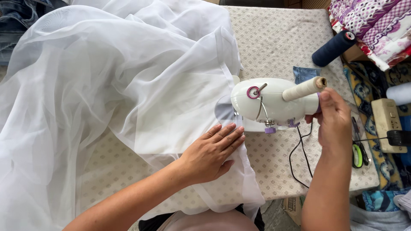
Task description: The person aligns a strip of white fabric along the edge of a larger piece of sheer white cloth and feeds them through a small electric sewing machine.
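Sheer fabric (107,85) billowed left; sewing machine (274,102) right

— What's the white stuff under the left hand (212,154)?

— Sheer white fabric (107,85), thin, see-through, soft-draped with a faint sheen. It lies on a matt quilted table cover (274,38), beige, with a small woven pattern.

— And the mini sewing machine (274,100)?

— Glossy, smooth white plastic with purple plastic knobs and a bright metal thread guide. The right hand (334,122) is at its end.

— The spools?

— The cream thread spool (305,89) looks matt and fibrous; the navy thread cone (333,48) likewise. The black power cord (299,158) is smooth.
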